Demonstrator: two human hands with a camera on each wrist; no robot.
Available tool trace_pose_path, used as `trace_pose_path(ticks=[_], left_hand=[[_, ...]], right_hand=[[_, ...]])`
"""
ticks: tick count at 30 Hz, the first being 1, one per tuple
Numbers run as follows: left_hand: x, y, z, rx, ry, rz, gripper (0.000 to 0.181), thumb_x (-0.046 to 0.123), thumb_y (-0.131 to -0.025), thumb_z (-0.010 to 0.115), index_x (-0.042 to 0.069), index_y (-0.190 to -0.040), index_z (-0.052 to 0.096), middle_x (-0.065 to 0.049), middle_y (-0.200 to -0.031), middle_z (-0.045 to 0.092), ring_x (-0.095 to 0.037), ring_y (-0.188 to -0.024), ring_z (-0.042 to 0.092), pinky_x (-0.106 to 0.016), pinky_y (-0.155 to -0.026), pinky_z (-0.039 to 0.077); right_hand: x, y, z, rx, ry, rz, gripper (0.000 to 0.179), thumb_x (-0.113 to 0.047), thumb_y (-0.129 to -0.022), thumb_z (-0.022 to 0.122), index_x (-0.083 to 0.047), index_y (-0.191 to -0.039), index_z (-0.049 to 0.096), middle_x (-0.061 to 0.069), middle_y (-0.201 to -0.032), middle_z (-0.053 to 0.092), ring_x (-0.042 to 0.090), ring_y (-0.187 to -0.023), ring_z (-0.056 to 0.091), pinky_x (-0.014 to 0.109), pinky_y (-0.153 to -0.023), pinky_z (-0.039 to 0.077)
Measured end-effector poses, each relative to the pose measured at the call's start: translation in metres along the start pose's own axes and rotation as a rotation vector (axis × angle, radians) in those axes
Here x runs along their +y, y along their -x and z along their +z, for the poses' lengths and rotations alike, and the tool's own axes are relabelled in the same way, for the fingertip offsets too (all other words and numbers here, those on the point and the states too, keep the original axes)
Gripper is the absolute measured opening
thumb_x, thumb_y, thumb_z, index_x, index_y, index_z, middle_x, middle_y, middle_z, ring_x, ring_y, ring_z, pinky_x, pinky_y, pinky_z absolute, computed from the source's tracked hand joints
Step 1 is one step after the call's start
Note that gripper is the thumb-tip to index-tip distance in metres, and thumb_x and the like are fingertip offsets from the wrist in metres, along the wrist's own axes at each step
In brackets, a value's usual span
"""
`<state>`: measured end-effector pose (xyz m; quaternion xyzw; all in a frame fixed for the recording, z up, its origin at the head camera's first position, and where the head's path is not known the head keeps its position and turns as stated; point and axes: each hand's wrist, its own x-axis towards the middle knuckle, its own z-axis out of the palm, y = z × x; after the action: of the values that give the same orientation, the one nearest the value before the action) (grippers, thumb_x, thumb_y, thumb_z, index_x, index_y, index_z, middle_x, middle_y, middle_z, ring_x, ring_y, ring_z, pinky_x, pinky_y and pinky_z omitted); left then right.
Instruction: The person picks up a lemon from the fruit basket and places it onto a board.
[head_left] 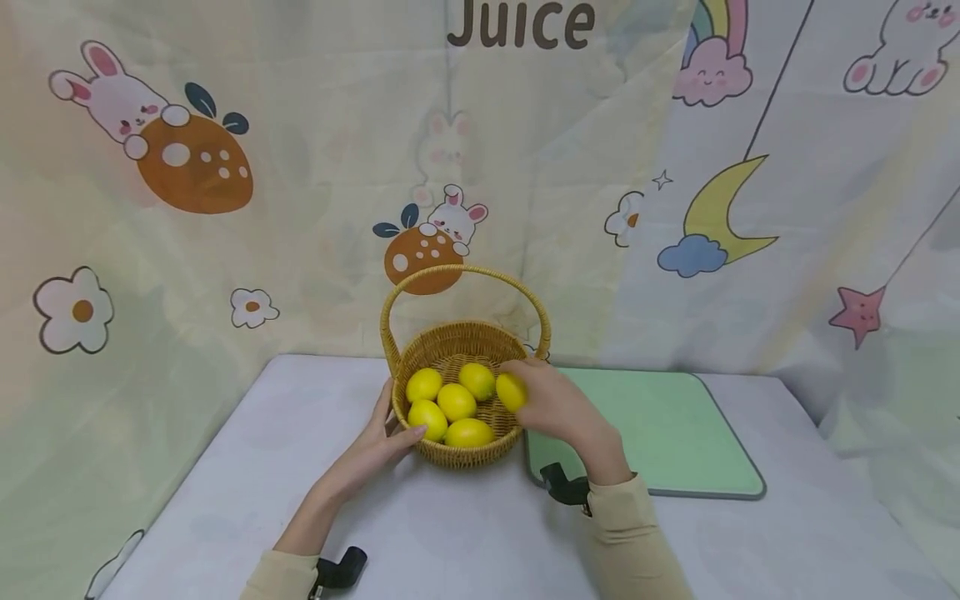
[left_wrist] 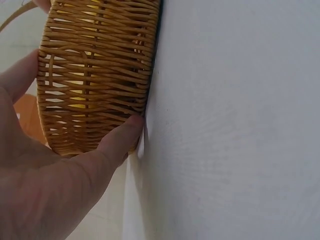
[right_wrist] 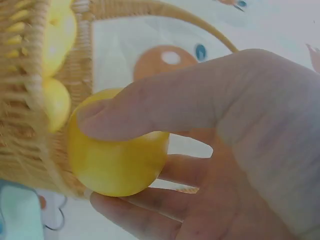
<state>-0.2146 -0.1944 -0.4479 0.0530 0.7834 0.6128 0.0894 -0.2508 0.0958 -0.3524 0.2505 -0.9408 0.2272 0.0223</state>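
At the near edge, two beige sleeves (head_left: 633,533) are seen. The wicker basket (head_left: 461,457) is gripped on its left side by the left hand (head_left: 378,442), fingers partly spread. A lemon (head_left: 511,392) is pinched by the half-closed right hand (head_left: 558,404) at the right rim. Five other lemons (head_left: 456,402) are contained inside; a green board (head_left: 660,433) is positioned right.

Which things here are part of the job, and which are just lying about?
In the job:
- wicker basket, held at its side by the left hand
- lemon pinched in the right hand
- five lemons in the basket

Apparently just lying about:
- green board, gripped by neither hand
- printed backdrop, behind the table
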Motion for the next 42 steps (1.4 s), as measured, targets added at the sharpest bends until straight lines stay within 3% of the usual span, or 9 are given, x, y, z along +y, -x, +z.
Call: trace_pose_path(ticks=[6, 14, 20, 23, 28, 35, 42], left_hand=[[0.0, -0.001, -0.001, 0.008, -0.032, 0.006, 0.101, 0.047, -0.091, 0.067, 0.051, -0.152, -0.014, 0.009, -0.166, -0.017, -0.04, -0.155, -0.002, -0.066, -0.119, 0.016], [-0.003, -0.003, -0.001, 0.005, -0.017, 0.016, 0.1, 0.046, -0.091, 0.068, 0.053, -0.152, -0.012, 0.011, -0.166, -0.015, -0.041, -0.155, -0.002, -0.068, -0.118, 0.017], [-0.003, -0.003, -0.001, 0.007, -0.018, 0.02, 0.1, 0.046, -0.092, 0.068, 0.053, -0.151, -0.012, 0.01, -0.166, -0.016, -0.041, -0.155, -0.002, -0.068, -0.118, 0.017], [-0.003, -0.003, -0.001, 0.005, -0.013, 0.02, 0.1, 0.045, -0.092, 0.068, 0.053, -0.152, -0.013, 0.01, -0.166, -0.016, -0.041, -0.155, -0.003, -0.067, -0.119, 0.017], [-0.002, -0.002, 0.0, 0.006, -0.014, 0.018, 0.1, 0.046, -0.091, 0.068, 0.053, -0.151, -0.012, 0.009, -0.166, -0.016, -0.042, -0.154, -0.003, -0.068, -0.118, 0.018], [-0.001, -0.002, -0.001, 0.007, -0.019, 0.02, 0.099, 0.047, -0.091, 0.067, 0.054, -0.151, -0.011, 0.01, -0.166, -0.016, -0.043, -0.154, -0.003, -0.069, -0.116, 0.021], [-0.002, -0.002, -0.001, 0.01, -0.007, 0.019, 0.101, 0.046, -0.091, 0.068, 0.051, -0.152, -0.012, 0.01, -0.166, -0.016, -0.041, -0.155, -0.003, -0.065, -0.119, 0.019]], right_hand=[[0.011, 0.009, -0.017, 0.051, -0.041, -0.038, 0.052, 0.0, -0.078, 0.07, -0.014, -0.127, 0.063, 0.005, -0.119, 0.066, 0.023, -0.101, 0.059, 0.04, -0.086, 0.054], [0.023, 0.018, -0.031, 0.019, -0.064, -0.101, 0.049, 0.002, -0.072, 0.073, -0.016, -0.118, 0.066, 0.0, -0.109, 0.067, 0.019, -0.093, 0.057, 0.035, -0.082, 0.05], [0.038, 0.02, -0.037, -0.018, -0.07, -0.048, 0.057, 0.01, -0.068, 0.066, -0.013, -0.12, 0.066, 0.003, -0.105, 0.066, 0.022, -0.088, 0.054, 0.034, -0.074, 0.046], [0.047, 0.019, -0.036, -0.018, -0.057, -0.004, 0.057, 0.011, -0.07, 0.064, -0.01, -0.123, 0.064, 0.006, -0.11, 0.066, 0.024, -0.091, 0.054, 0.036, -0.076, 0.046], [0.066, 0.013, -0.027, 0.005, -0.065, 0.007, 0.062, 0.014, -0.071, 0.061, -0.004, -0.131, 0.061, 0.015, -0.126, 0.065, 0.029, -0.101, 0.056, 0.043, -0.085, 0.049], [0.1, -0.004, 0.007, 0.134, -0.105, -0.041, 0.06, 0.017, -0.07, 0.058, 0.004, -0.129, 0.06, 0.022, -0.128, 0.063, 0.038, -0.113, 0.057, 0.055, -0.094, 0.049], [0.118, -0.013, 0.036, 0.124, -0.192, 0.049, 0.057, 0.021, -0.075, 0.049, 0.002, -0.128, 0.057, 0.021, -0.134, 0.058, 0.04, -0.125, 0.052, 0.06, -0.11, 0.039]])
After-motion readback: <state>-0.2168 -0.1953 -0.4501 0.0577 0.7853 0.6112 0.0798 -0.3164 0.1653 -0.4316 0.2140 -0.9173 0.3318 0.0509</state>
